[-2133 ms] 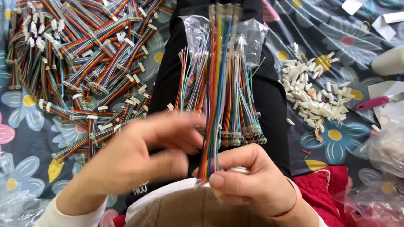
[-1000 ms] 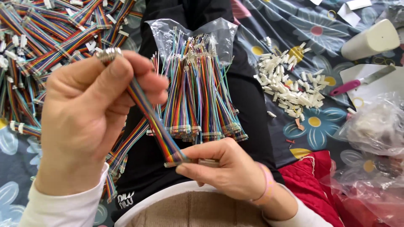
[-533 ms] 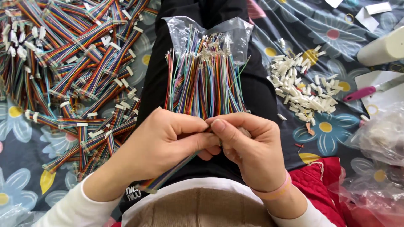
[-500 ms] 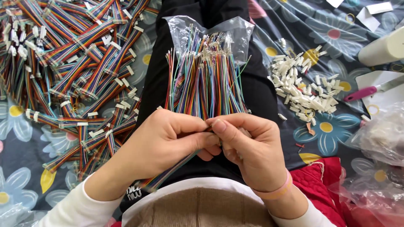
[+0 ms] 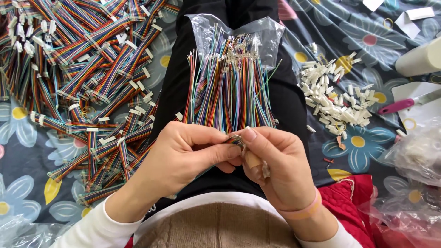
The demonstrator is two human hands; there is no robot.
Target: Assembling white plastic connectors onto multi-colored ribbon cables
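1 head view — steeply down, close over lap

Just beyond the hands, a bundle of rainbow ribbon wires (image 5: 229,92) shows smooth plastic insulation and bright metal tips, lying on a clear, crinkled, glossy plastic bag (image 5: 266,36). To their right, small connector housings (image 5: 335,105) look like matt white plastic. The flowered cloth (image 5: 27,151) beneath is soft and matt. Nearest the body, a knitted sweater (image 5: 220,229) looks ribbed and woolly.

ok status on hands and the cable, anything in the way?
Left hand and right hand pinch the metal-tipped end of a ribbon cable together. Loose wire bundle on lap just beyond. Nothing blocking.
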